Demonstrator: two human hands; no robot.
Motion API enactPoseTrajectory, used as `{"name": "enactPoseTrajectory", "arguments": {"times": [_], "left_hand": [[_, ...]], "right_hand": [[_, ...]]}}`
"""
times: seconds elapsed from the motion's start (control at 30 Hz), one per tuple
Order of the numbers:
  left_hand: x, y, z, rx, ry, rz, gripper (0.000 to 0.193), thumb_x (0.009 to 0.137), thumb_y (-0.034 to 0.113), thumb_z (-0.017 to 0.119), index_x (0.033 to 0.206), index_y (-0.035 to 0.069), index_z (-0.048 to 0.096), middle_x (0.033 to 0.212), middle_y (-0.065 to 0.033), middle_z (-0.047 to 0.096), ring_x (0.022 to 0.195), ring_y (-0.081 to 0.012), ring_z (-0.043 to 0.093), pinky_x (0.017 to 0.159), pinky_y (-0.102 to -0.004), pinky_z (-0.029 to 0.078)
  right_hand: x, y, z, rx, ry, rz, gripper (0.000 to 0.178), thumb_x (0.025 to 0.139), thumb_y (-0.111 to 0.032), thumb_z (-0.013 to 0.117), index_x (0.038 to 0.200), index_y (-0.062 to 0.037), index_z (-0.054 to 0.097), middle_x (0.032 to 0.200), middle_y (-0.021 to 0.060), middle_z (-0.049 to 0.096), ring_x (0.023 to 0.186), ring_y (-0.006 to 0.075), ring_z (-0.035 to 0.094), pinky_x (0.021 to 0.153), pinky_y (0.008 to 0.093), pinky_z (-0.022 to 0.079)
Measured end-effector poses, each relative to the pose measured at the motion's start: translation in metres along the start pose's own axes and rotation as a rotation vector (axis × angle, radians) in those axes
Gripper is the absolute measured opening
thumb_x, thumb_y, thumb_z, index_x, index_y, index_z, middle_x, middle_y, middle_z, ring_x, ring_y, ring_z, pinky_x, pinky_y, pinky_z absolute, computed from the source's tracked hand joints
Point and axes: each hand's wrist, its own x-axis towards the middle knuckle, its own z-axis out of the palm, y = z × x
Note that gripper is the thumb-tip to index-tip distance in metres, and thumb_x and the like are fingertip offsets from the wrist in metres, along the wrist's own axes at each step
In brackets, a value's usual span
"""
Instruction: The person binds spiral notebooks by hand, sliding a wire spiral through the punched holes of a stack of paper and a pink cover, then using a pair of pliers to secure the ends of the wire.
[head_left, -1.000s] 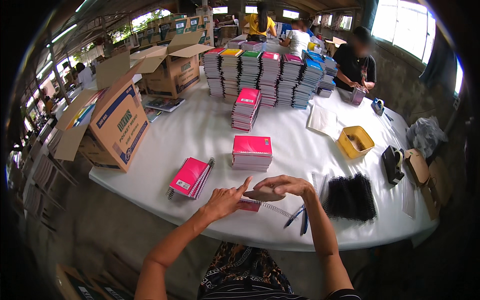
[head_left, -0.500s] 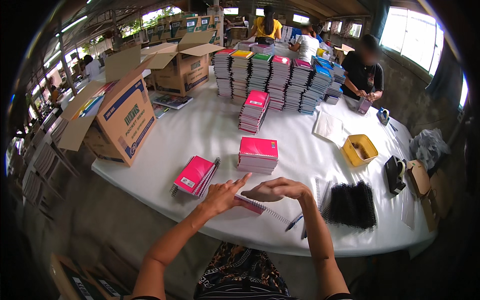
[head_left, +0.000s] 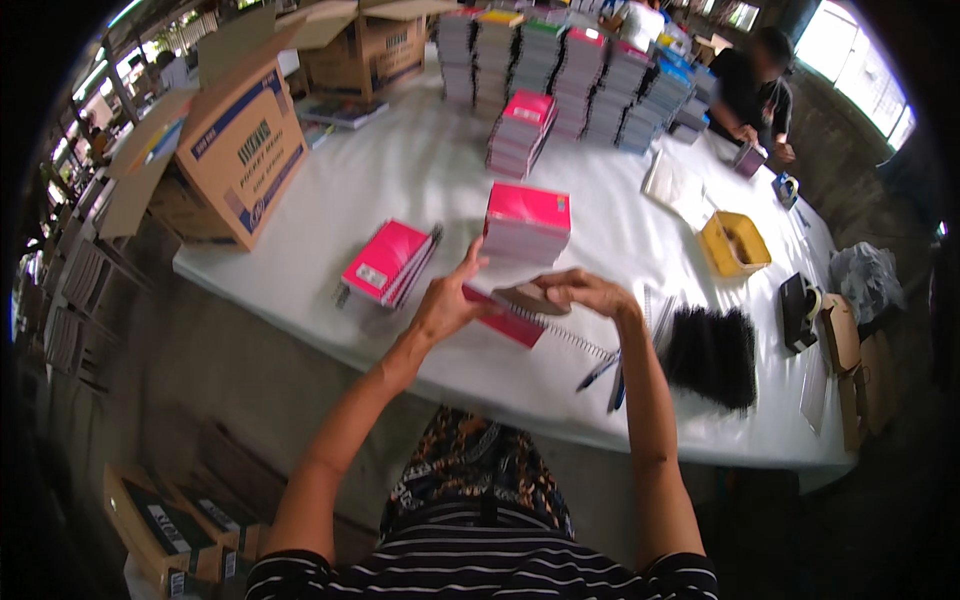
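Observation:
A pink-covered notebook lies near the table's front edge. My left hand holds its left end, with the index finger stretched up. A clear spiral coil runs along the notebook's upper edge and sticks out past its right end. Over the coil, my right hand grips a flat brown piece with a rounded end; its exact kind is unclear. Just beyond stands a stack of pink notebooks. To the left are a few pink notebooks with spirals.
Black coils lie in a heap at right, with pens nearby. Farther right are a yellow tub and a tape dispenser. Tall notebook stacks and open cartons stand behind. A co-worker handles a small block.
The view has tipped down, so the table sits higher in the picture. My right hand has shifted slightly along the coil, and the brown piece shows more plainly. My left hand keeps the notebook.

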Motion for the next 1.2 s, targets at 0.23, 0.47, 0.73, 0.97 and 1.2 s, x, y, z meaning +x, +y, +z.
{"name": "enactPoseTrajectory", "arguments": {"times": [0.23,0.47,0.73,0.97,1.2], "left_hand": [[0.001,-0.004,0.014,-0.082,0.065,-0.081,0.116,0.064,0.041,0.086,0.152,0.017,0.014,0.125,-0.0117,0.063,0.117,-0.0297,0.059,0.097,-0.0361,0.048],[-0.006,0.0,0.02,-0.19,0.087,-0.092,0.115,0.065,0.041,0.086,0.152,0.016,0.015,0.125,-0.0097,0.063,0.113,-0.0275,0.061,0.094,-0.0353,0.05],[-0.008,0.007,0.027,-0.219,0.07,-0.104,0.107,0.069,0.03,0.086,0.152,0.015,0.021,0.125,-0.0109,0.063,0.107,-0.0173,0.063,0.087,-0.0293,0.052],[-0.01,-0.005,0.034,-0.366,0.073,-0.096,0.095,0.07,0.026,0.085,0.149,0.014,0.033,0.124,-0.011,0.064,0.097,-0.0102,0.061,0.084,-0.0268,0.051],[-0.012,-0.011,0.036,-0.473,0.015,-0.11,0.073,0.079,0.005,0.076,0.144,0.014,0.043,0.126,-0.0081,0.063,0.091,-0.0041,0.054,0.085,-0.0229,0.05]], "right_hand": [[-0.006,0.016,-0.003,0.01,0.116,0.067,0.076,0.078,-0.067,0.059,0.124,-0.0059,0.064,0.12,0.0173,0.064,0.114,0.029,0.056,0.101,0.0394,0.039],[-0.026,-0.001,0.005,-0.077,0.328,0.186,0.071,0.082,-0.062,0.059,0.123,-0.0044,0.064,0.117,0.017,0.065,0.11,0.0299,0.058,0.099,0.0382,0.041],[-0.021,-0.009,-0.009,-0.223,0.034,0.242,0.074,0.081,-0.059,0.059,0.122,0.0028,0.062,0.115,0.0202,0.065,0.108,0.0296,0.059,0.098,0.0366,0.041],[-0.014,0.024,-0.013,-0.062,-0.027,0.063,0.067,0.079,-0.058,0.061,0.12,-0.0052,0.065,0.108,0.0142,0.068,0.106,0.0253,0.06,0.095,0.0367,0.043],[-0.011,0.008,-0.009,-0.221,0.004,0.124,0.068,0.083,-0.062,0.057,0.118,-0.0045,0.066,0.112,0.0171,0.067,0.104,0.0275,0.061,0.096,0.0366,0.044]]}}
